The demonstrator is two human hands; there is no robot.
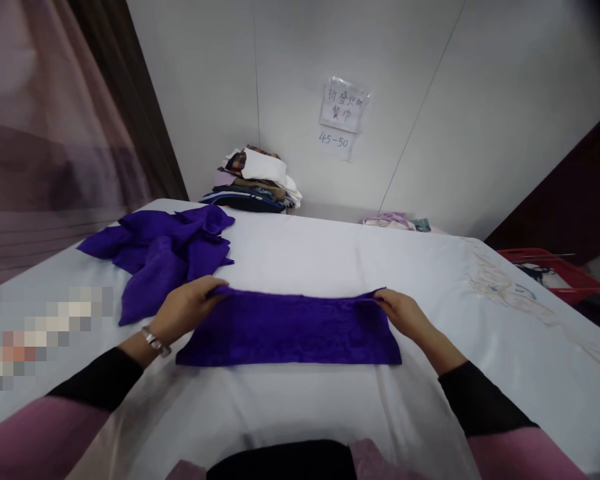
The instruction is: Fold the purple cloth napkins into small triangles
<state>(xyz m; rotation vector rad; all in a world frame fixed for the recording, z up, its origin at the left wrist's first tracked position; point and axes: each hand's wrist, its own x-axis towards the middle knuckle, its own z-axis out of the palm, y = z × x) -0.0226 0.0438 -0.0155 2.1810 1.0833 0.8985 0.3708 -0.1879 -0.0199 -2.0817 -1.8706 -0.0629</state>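
A purple cloth napkin (300,330) stretches out in front of me as a wide, folded rectangle. Its upper left corner is pinched in my left hand (190,308), which wears a metal watch or bracelet at the wrist. At the upper right corner, my right hand (405,315) grips the fabric between thumb and fingers. The far edge looks slightly raised between the hands, while the near edge lies on the white tablecloth (300,400). Just beyond my left hand sits a crumpled heap of purple cloths (167,243).
Folded clothes (260,180) are stacked against the wall behind the table. A few pale fabrics (393,220) lie farther right. Past the table's right edge is a red basket (575,283). Paper signs (344,105) hang on the wall, and a sheer curtain (55,133) hangs at left.
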